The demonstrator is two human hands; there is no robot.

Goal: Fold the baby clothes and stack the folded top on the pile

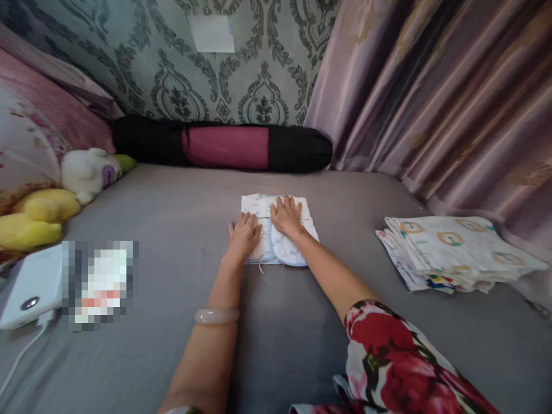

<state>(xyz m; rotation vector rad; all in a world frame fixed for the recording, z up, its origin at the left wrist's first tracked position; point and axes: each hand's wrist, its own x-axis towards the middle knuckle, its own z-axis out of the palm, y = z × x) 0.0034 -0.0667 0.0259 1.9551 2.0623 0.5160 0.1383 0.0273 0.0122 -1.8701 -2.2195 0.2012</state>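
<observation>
A small white cloth garment (290,250) with pale blue edging and a faint print lies folded on the grey bed sheet (172,213). Near its front edge a thin white string trails onto the sheet. My left hand (245,237) rests flat on the garment's left side, fingers spread. Farther up, my right hand (286,216) presses flat on its upper right part, with the fingers apart. Both palms face down, so the cloth beneath them is hidden. Neither hand grips anything.
At the right is a stack of folded printed cloths (452,244). To the left lie a white power bank (37,287) with a cable, a blurred-out item (103,284), and yellow (38,215) and white (88,172) plush toys. A black and maroon bolster (224,146) lies along the wall.
</observation>
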